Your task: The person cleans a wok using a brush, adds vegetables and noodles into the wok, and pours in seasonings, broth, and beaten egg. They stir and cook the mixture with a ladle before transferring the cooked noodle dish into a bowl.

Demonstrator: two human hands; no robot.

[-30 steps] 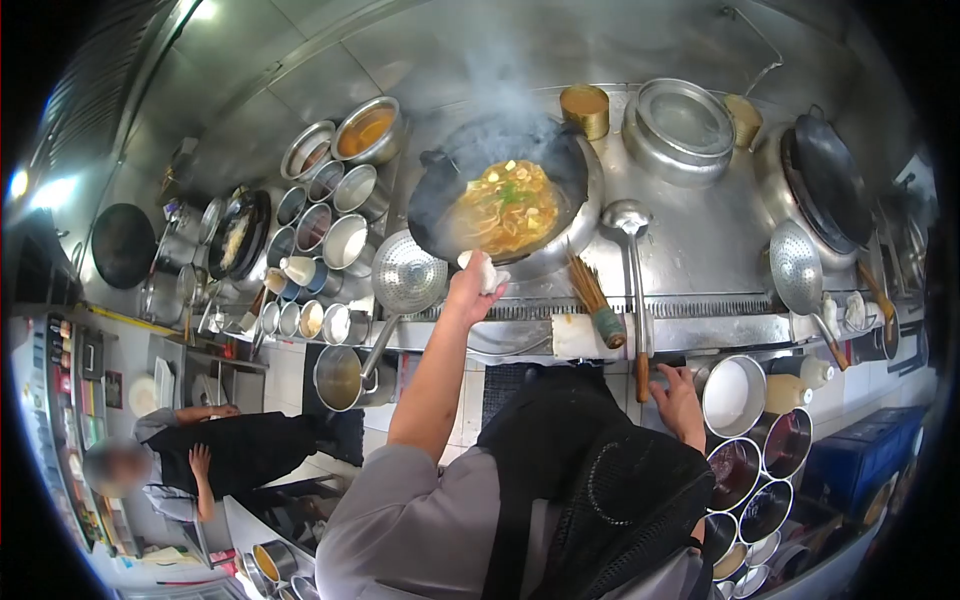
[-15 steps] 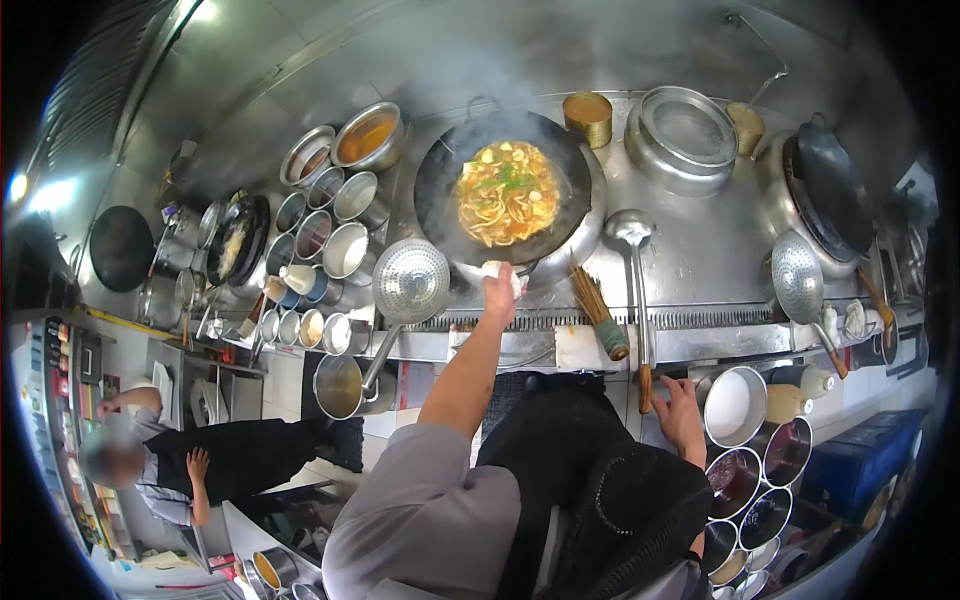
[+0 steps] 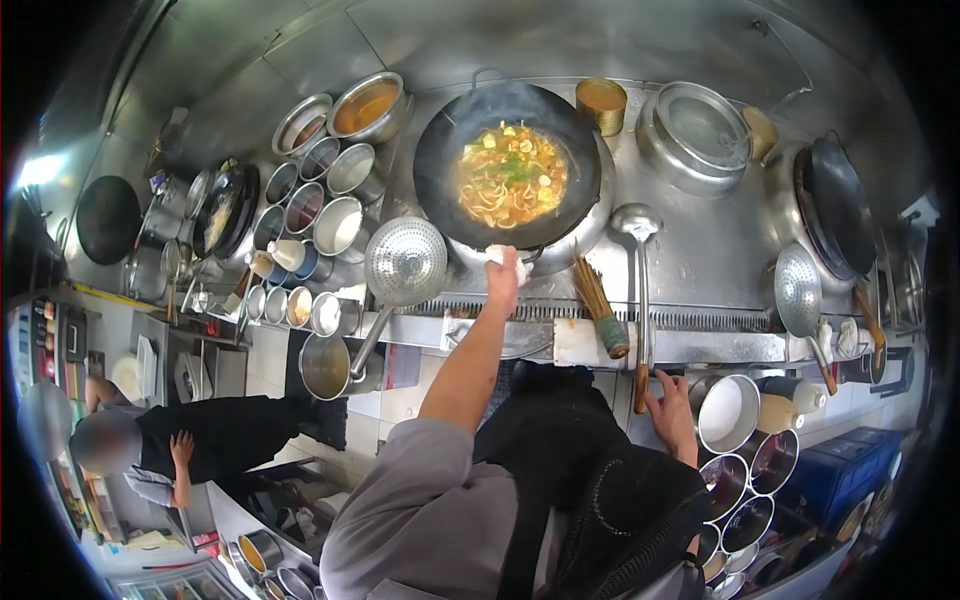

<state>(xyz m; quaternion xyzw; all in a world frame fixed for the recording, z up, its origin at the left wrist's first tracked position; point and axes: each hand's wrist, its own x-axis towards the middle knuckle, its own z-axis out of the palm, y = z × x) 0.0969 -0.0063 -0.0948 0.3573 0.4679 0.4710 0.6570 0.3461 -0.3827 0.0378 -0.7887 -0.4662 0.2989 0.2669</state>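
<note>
A black wok (image 3: 440,150) rests on the stove ring, holding noodles in orange broth (image 3: 512,175) with green bits on top. My left hand (image 3: 503,280) is closed round a white cloth (image 3: 512,262) at the wok's near handle. Farther right, my right hand (image 3: 672,412) is beside the wooden handle of a ladle (image 3: 642,290), its fingers apart and bent; whether they touch it is unclear. The ladle lies across the stove edge, bowl away from me. A bamboo brush (image 3: 600,310) is between my hands, and a perforated strainer (image 3: 405,262) lies left of the wok.
Metal pots of seasonings (image 3: 338,225) stand at the left, more containers (image 3: 728,412) beside my right hand. A lidded pot (image 3: 695,135) and a tin (image 3: 601,105) are behind. A second wok (image 3: 840,205) is at right. A co-worker (image 3: 215,440) stands lower left.
The wok, tilted and steaming a second ago, now sits flatter, with its contents more central. My left hand has shifted right with the cloth. The steam has thinned, and the view has shifted slightly.
</note>
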